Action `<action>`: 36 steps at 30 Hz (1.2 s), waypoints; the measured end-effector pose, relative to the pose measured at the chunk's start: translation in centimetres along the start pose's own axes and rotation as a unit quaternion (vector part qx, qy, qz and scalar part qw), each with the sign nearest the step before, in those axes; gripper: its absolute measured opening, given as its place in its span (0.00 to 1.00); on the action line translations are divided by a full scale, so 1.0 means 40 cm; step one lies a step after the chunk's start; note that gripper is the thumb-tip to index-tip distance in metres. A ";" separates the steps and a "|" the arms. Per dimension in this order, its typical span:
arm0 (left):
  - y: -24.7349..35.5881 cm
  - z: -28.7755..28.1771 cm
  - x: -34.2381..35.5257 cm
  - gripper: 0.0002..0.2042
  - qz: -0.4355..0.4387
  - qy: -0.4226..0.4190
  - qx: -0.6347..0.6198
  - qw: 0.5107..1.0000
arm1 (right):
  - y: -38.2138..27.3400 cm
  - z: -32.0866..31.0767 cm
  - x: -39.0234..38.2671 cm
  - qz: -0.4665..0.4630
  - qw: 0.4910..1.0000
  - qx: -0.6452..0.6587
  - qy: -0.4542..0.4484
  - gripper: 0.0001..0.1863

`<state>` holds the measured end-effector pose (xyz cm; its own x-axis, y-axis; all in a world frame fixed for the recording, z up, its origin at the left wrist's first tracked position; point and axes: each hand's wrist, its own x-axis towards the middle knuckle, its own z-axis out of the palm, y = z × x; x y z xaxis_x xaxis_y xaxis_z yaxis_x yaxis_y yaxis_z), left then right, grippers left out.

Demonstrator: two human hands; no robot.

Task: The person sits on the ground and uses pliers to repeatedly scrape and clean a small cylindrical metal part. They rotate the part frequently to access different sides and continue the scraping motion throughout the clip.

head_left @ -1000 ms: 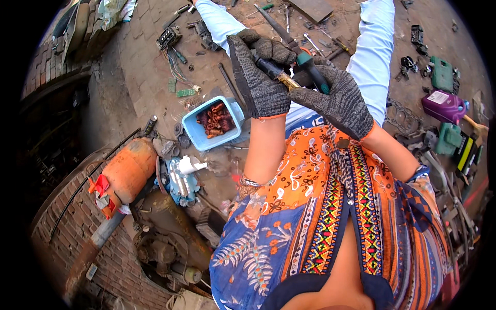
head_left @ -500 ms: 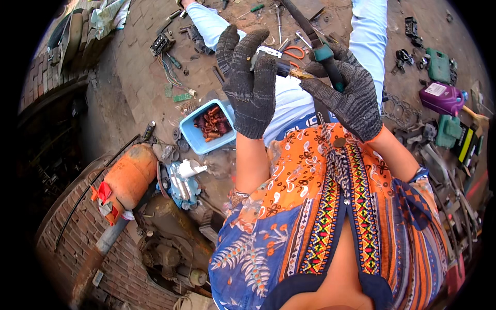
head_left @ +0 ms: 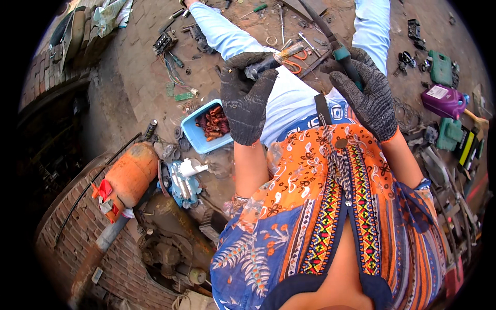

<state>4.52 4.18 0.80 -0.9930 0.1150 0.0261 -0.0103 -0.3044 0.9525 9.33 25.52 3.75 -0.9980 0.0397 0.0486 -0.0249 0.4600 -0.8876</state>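
My left hand [head_left: 247, 106], in a dark grey knit glove, is closed around a dark cylindrical piece [head_left: 267, 65]. Its worn brownish, metallic-looking end sticks out toward the upper right. Across from it, my right hand [head_left: 373, 98], gloved alike, grips a tool with a green-and-black handle [head_left: 342, 53]; a long dark shaft or cord runs up from it, and I cannot tell which. The two held things are apart. Below and between them lie pale blue trousers [head_left: 289, 101]. Orange-handled pliers or scissors [head_left: 293, 67] lie just beyond the left hand's piece.
A blue tub [head_left: 199, 142] of reddish-brown coiled pieces stands left of my left hand. An orange gas cylinder [head_left: 132, 170] lies farther left. To the right are a purple jug [head_left: 443, 101] and a green case [head_left: 440, 67]. Loose tools and parts, including a green-handled screwdriver [head_left: 258, 8], litter the ground.
My hands have moved apart: the right one went right with the tool. The dark piece, before between both hands, is now in the left hand alone, its end pointing up and right.
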 end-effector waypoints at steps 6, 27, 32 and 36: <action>0.006 0.002 0.014 0.18 0.040 0.014 0.004 0.999 | 0.005 -0.020 -0.057 0.030 0.996 0.012 -0.078 0.12; 0.022 0.013 0.012 0.14 -0.015 0.070 -0.015 0.997 | 0.016 0.008 -0.082 0.023 0.993 -0.014 -0.118 0.17; 0.028 0.013 0.014 0.13 -0.033 0.070 -0.036 0.996 | 0.016 0.009 -0.081 0.005 0.994 -0.003 -0.107 0.17; 0.023 0.007 0.013 0.13 -0.029 0.063 -0.002 0.998 | 0.006 0.007 -0.079 0.025 0.993 -0.011 -0.113 0.16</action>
<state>4.01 4.24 1.77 -0.9976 0.0121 -0.0684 -0.0688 -0.3038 0.9503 12.45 25.25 3.23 -0.9855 -0.1353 -0.1019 0.0246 0.4811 -0.8763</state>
